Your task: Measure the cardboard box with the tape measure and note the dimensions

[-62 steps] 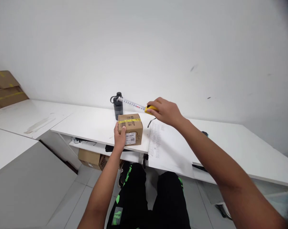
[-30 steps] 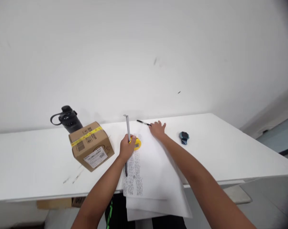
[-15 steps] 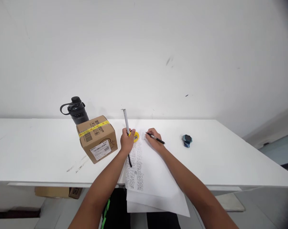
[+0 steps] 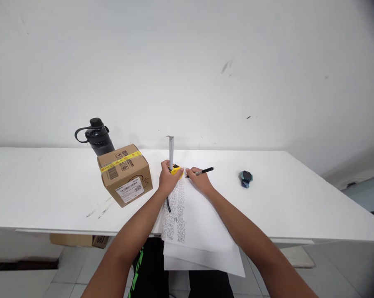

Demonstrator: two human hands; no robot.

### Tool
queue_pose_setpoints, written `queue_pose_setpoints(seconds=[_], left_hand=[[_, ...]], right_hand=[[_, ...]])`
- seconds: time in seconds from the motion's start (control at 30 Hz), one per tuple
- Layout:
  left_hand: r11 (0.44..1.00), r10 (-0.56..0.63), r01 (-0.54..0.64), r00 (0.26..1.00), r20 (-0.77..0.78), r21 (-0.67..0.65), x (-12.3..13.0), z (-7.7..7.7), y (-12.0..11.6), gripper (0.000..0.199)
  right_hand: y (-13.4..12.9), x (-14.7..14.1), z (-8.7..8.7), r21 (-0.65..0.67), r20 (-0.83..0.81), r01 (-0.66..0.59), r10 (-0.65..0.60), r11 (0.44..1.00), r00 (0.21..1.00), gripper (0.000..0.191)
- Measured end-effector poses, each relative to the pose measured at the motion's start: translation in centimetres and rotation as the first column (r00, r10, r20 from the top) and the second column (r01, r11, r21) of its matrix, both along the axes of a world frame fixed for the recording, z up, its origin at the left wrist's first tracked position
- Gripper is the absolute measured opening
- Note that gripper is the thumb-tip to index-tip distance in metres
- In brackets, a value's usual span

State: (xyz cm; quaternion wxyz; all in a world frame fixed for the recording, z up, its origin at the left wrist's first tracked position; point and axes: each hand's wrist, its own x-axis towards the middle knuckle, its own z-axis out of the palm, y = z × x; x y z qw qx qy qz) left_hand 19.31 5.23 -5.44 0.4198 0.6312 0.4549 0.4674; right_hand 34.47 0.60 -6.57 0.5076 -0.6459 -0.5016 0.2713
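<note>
A yellow tape measure [image 4: 176,170] is in my left hand [image 4: 169,177], its metal blade [image 4: 171,153] sticking out toward the wall and its black strap hanging below. Close beside it, my right hand [image 4: 200,180] grips a black pen [image 4: 204,171], which points left with its tip near the paper. Beneath both hands lie large white sheets [image 4: 202,223] that overhang the table's front edge. Dense dark marks cover the left strip of the top sheet.
On the white table [image 4: 59,186], a taped cardboard box [image 4: 125,174] stands left of my hands, with a dark bottle [image 4: 99,138] behind it. A blue-banded watch [image 4: 245,179] lies to the right. Another box [image 4: 72,239] is below the table.
My left hand has turned the tape measure, so its blade stands straighter. My right hand has moved slightly left toward it, and the pen has swung to a flatter angle with its rear end raised.
</note>
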Motion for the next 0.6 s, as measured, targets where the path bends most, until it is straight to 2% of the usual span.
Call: queue_pose_setpoints(seconds=[0.17,0.3,0.37,0.5,0.6], left_hand=[[0.993,-0.115,0.114,0.993,0.029,0.028,-0.11,0.23,-0.08,0.043],[0.986,-0.168,0.169,0.976,0.136,0.001,0.0,0.15,0.0,0.058],[0.981,-0.182,0.191,0.968,0.173,-0.037,0.13,0.01,0.1,0.059],[0.973,-0.216,0.225,0.966,0.138,-0.049,0.28,-0.31,0.38,0.048],[0.976,-0.2,0.206,0.976,0.087,-0.066,0.17,-0.36,0.5,0.048]], right_hand=[[-0.02,0.0,0.0,0.025,-0.008,-0.021,0.021,0.999,1.0,0.039],[-0.06,-0.07,0.02,0.022,-0.022,-0.034,0.035,0.999,0.999,0.038],[-0.17,-0.08,0.12,0.025,-0.027,-0.039,0.04,0.999,0.999,0.039],[-0.56,0.01,0.49,0.032,-0.033,-0.018,0.019,0.999,0.999,0.042],[-0.72,-0.05,0.72,0.068,-0.14,0.027,-0.017,0.997,0.99,0.048]])
